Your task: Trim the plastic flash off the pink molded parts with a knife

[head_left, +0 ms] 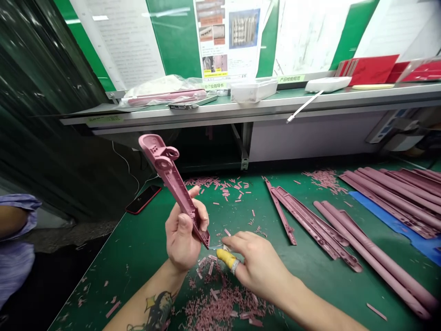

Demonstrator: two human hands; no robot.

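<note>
My left hand (186,230) is closed around a long pink plastic molded part (172,181), tilted with its rounded, looped end up and away and its narrow end down. Close to that narrow end, my right hand (260,257) pinches a small thin blade (214,248), mostly hidden by the fingers. A yellow finger cover (225,258) wraps the right thumb. Below both hands lies a heap of pink plastic shavings (220,301). Whether the blade touches the part I cannot tell.
Pink molded parts (306,220) lie on the green table at right, more on a blue sheet (396,225). Pink scraps (227,186) are scattered farther back. A phone (143,199) rests at the left edge. A shelf (206,112) spans the back. Someone's arm (14,220) shows at far left.
</note>
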